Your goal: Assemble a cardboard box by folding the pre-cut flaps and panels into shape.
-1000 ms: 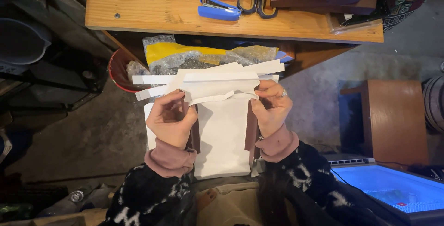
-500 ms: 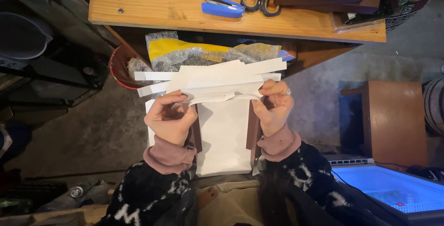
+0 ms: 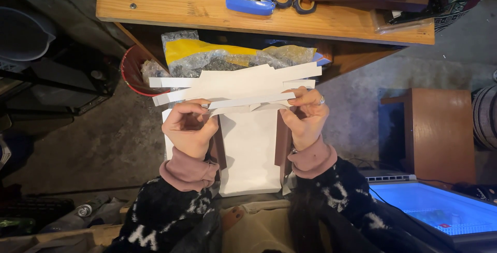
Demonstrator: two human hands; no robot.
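We've got the white paper bag [image 3: 250, 149] on our lap, left hand [image 3: 187, 129] and right hand [image 3: 305, 118] both pinching its top fold under the white paper strips [image 3: 238, 85]; best keep both edges level, crease evenly

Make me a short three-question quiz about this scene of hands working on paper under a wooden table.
1. True or false: both hands pinch the top of the flat white paper bag with brown sides.
2. Which lies on the wooden table? A blue stapler B red cup C green bottle
3. Which hand wears a ring?

Key
1. True: left hand and right hand pinch its folded top, below the white paper strips.
2. A, the blue stapler.
3. The right hand.
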